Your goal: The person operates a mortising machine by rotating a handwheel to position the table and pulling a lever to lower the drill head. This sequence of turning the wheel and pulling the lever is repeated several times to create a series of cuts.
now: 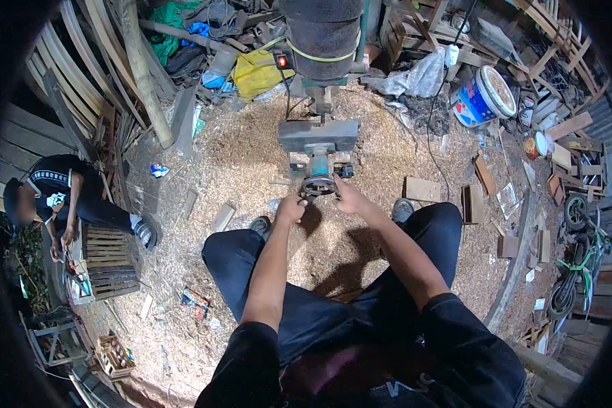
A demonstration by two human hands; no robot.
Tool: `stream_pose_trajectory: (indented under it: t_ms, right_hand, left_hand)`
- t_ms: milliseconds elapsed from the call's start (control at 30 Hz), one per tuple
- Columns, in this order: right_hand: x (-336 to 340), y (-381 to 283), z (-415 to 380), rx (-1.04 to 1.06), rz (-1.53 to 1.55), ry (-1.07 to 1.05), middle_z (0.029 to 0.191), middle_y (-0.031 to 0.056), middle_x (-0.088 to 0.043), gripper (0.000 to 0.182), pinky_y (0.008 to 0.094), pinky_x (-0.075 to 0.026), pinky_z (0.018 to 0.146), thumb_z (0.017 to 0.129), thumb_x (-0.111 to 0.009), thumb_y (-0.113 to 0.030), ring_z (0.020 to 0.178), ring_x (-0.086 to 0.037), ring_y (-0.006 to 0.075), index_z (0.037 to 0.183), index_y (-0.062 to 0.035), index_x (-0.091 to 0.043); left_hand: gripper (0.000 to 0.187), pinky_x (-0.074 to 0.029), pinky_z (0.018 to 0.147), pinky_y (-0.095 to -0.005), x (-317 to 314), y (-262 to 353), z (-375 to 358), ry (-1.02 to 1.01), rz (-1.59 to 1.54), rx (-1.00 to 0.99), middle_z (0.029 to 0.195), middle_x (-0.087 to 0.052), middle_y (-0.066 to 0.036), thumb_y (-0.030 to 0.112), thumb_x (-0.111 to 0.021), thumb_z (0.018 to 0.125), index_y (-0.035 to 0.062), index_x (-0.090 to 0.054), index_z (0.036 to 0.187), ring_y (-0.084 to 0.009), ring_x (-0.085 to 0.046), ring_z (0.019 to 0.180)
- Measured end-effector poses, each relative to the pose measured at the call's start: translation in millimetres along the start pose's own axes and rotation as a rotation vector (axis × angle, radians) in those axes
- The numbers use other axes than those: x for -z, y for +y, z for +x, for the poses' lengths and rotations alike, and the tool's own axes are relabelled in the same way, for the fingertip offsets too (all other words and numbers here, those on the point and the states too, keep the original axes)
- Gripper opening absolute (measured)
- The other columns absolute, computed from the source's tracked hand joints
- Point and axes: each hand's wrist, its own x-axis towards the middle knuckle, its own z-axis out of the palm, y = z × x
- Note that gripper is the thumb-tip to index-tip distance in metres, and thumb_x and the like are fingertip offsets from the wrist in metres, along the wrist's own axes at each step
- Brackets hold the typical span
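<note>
A round metal handwheel [318, 182] sits low on the front of a machine, straight ahead of my knees. My left hand [292, 208] is closed at the wheel's lower left rim. On its right rim, my right hand [349, 196] is closed with the forearm stretched forward. Behind the wheel is a teal housing [319, 163]. A flat dark grey block [318, 136] stands crosswise above it, with a spindle [321, 109] pointing at it. The machine's large dark cylinder [324, 41] carries a yellow band.
Wood shavings [231, 163] cover the ground. A lit red switch [281, 62] hangs by a cable left of the cylinder. Wood offcuts [423, 189] and a paint bucket [484, 97] lie right. At left another person [64, 183] sits by a slatted crate [107, 262]. A green motorbike [578, 262] stands far right.
</note>
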Motion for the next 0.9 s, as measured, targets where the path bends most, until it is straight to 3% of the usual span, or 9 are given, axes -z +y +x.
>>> stream_pose_trajectory:
  t_ms: [33, 133, 167, 267, 300, 400, 500, 600, 900]
  right_hand:
    - [-6.6, 5.8, 3.2, 0.031, 0.002, 0.025, 0.135, 0.0367, -0.048, 0.093, 0.0437, -0.043, 0.107, 0.076, -0.063, -0.014, 0.122, -0.053, 0.0456, 0.151, 0.0066, -0.013]
    - [-11.5, 15.5, 12.3, 0.061, 0.031, 0.06, 0.134, 0.037, -0.048, 0.092, 0.0437, -0.043, 0.106, 0.076, -0.063, -0.014, 0.122, -0.053, 0.0454, 0.151, 0.0076, -0.013]
    - [-15.7, 17.4, 11.3, 0.057, 0.049, 0.057, 0.134, 0.0371, -0.049, 0.092, 0.0437, -0.043, 0.106, 0.076, -0.063, -0.013, 0.122, -0.053, 0.0453, 0.151, 0.008, -0.013]
    - [-9.4, 11.3, 9.1, 0.058, 0.047, 0.043, 0.136, 0.0338, -0.049, 0.093, 0.0406, -0.042, 0.107, 0.08, -0.067, -0.017, 0.122, -0.054, 0.0421, 0.152, 0.0058, -0.013]
    - [-8.0, 8.9, 8.3, 0.035, 0.041, 0.027, 0.135, 0.0338, -0.05, 0.093, 0.0408, -0.043, 0.106, 0.08, -0.067, -0.017, 0.122, -0.054, 0.0421, 0.152, 0.0055, -0.012]
    - [-5.8, 4.5, 8.0, 0.002, 0.021, 0.011, 0.132, 0.0335, -0.052, 0.094, 0.0414, -0.044, 0.104, 0.08, -0.067, -0.018, 0.119, -0.056, 0.0421, 0.153, 0.0043, -0.012]
    - [-6.0, 5.3, 7.9, 0.014, 0.014, 0.029, 0.128, 0.0333, -0.055, 0.094, 0.0421, -0.047, 0.1, 0.081, -0.067, -0.018, 0.115, -0.059, 0.0425, 0.153, 0.0032, -0.012]
    - [-3.9, 2.4, 7.3, -0.009, 0.043, 0.001, 0.127, 0.0333, -0.056, 0.094, 0.043, -0.048, 0.099, 0.081, -0.068, -0.018, 0.112, -0.06, 0.0433, 0.153, 0.0031, -0.012]
    - [-6.1, 3.9, 7.0, 0.034, 0.081, 0.043, 0.13, 0.0352, -0.052, 0.089, 0.043, -0.045, 0.104, 0.077, -0.064, -0.013, 0.121, -0.055, 0.0436, 0.151, 0.0054, -0.018]
  left_hand:
    - [0.025, -0.054, 0.077, -0.0467, 7.5, 10.8, -10.2, 0.019, 0.066, -0.001, 0.086, -0.071, -0.022, 0.024, -0.058, 0.092, 0.0028, -0.07, 0.094, -0.0352, -0.071, 0.082]
    - [0.026, -0.053, 0.08, -0.0479, -7.8, 15.3, -11.6, 0.231, 0.325, -0.146, 0.088, -0.071, -0.023, 0.025, -0.058, 0.09, 0.0027, -0.071, 0.094, -0.0371, -0.07, 0.085]
    - [0.027, -0.052, 0.084, -0.0465, -10.5, 17.2, -9.9, 0.153, 0.317, -0.05, 0.095, -0.07, -0.024, 0.023, -0.057, 0.089, 0.0026, -0.07, 0.102, -0.0391, -0.069, 0.094]
    - [0.026, -0.052, 0.085, -0.0468, 13.2, 23.9, -20.3, 0.031, 0.133, 0.025, 0.098, -0.07, -0.025, 0.022, -0.057, 0.088, 0.003, -0.07, 0.1, -0.0388, -0.068, 0.096]
    - [0.026, -0.052, 0.085, -0.0457, 9.9, 22.4, -17.9, 0.109, 0.194, -0.011, 0.096, -0.07, -0.024, 0.022, -0.057, 0.088, 0.003, -0.071, 0.098, -0.0379, -0.069, 0.095]
    - [0.026, -0.052, 0.084, -0.0456, 7.2, 20.5, -13.8, 0.077, 0.157, 0.057, 0.097, -0.07, -0.024, 0.023, -0.059, 0.087, 0.0031, -0.071, 0.097, -0.038, -0.068, 0.095]
    - [0.031, -0.053, 0.08, -0.0468, 1.8, 20.3, -18.1, 0.089, 0.136, -0.058, 0.091, -0.071, -0.022, 0.028, -0.062, 0.087, 0.0014, -0.07, 0.101, -0.0373, -0.07, 0.085]
    - [0.027, -0.051, 0.084, -0.0469, -4.4, 7.5, -14.0, 0.207, 0.21, -0.066, 0.098, -0.069, -0.025, 0.025, -0.065, 0.086, 0.0022, -0.07, 0.1, -0.0407, -0.066, 0.097]
    - [0.03, -0.051, 0.088, -0.0464, 2.6, 6.9, -10.4, 0.126, 0.249, -0.056, 0.102, -0.069, -0.025, 0.027, -0.069, 0.084, 0.0027, -0.071, 0.102, -0.0402, -0.066, 0.099]
